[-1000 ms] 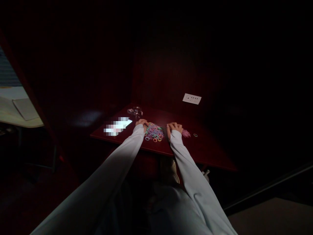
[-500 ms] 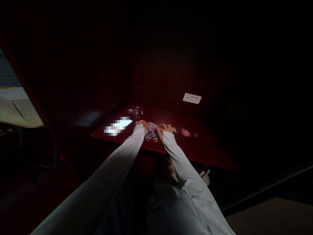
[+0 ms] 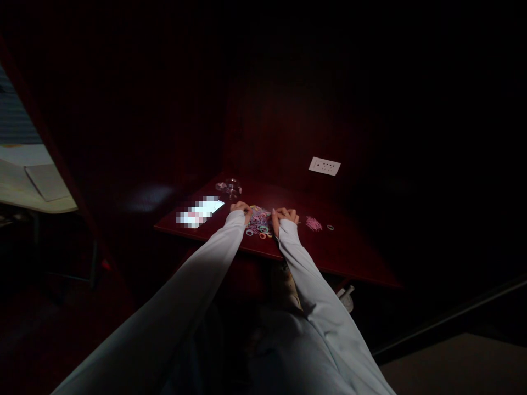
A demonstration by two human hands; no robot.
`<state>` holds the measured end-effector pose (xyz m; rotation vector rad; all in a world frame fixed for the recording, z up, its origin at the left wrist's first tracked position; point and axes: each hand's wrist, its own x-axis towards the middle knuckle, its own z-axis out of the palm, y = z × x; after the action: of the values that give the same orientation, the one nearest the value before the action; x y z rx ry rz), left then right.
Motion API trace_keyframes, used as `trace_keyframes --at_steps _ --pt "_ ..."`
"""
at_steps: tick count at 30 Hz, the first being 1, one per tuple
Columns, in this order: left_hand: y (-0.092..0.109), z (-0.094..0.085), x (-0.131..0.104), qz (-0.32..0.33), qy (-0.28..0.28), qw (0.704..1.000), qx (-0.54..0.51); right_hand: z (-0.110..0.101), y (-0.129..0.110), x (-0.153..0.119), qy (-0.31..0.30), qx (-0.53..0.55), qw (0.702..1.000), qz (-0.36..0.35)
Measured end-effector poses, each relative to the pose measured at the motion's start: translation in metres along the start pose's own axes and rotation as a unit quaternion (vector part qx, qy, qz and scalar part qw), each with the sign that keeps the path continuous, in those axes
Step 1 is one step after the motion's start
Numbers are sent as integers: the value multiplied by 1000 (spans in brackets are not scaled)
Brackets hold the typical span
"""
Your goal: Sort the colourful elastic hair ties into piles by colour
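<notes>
A pile of small multicoloured rings (image 3: pixel 259 220) lies on the dark red desk (image 3: pixel 341 249). My left hand (image 3: pixel 241 208) rests at the pile's left edge, fingers curled; what its fingertips hold, if anything, is too small to tell. At the right edge is my right hand (image 3: pixel 285 215), its fingers bent and touching or close to the rings; its grasp cannot be made out. To the right of it lies a separate heap of pink rings (image 3: pixel 313 223), with a single greenish ring (image 3: pixel 330 227) beyond.
A lit phone (image 3: pixel 201 212) lies left of my hands, and clear containers (image 3: pixel 231 188) stand behind it. A white socket plate (image 3: pixel 325 166) is on the back wall. Far left, another table (image 3: pixel 53 206) holds pale flat items.
My right hand has shifted slightly right, away from my left hand, showing more of the pile between them. The view has moved very slightly.
</notes>
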<state>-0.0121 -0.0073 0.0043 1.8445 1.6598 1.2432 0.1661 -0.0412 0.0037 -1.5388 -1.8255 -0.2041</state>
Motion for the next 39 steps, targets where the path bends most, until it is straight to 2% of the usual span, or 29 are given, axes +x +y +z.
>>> trace_keyframes --at_steps 7,9,13,16,24,26,31,33,36,39 --pt "-6 3 3 -24 41 999 -21 0 0 1 -20 -21 1000 13" --pt "-8 1 5 -33 35 998 -35 1 -1 0 -38 -24 999 10" --pt "-8 0 10 -39 13 998 -48 3 -4 -2 -101 -17 993 -64" --pt "-6 1 10 -45 12 998 -31 4 -5 -4 -121 -18 988 -95" --pt "-5 -2 9 -88 20 996 -27 10 3 4 -72 -1 997 12" --pt "-6 -1 8 -90 27 995 -31 10 3 4 -75 7 997 9" --pt "-7 3 10 -70 30 997 -17 6 -1 0 -99 -3 994 -50" --pt "-9 5 12 -66 21 997 -20 4 -2 0 -102 -13 994 -35" --pt "-12 5 11 -35 11 999 -21 4 -2 4 -93 -35 995 28" --pt "-13 6 7 35 2 999 -9 6 0 9 -81 -47 993 72"
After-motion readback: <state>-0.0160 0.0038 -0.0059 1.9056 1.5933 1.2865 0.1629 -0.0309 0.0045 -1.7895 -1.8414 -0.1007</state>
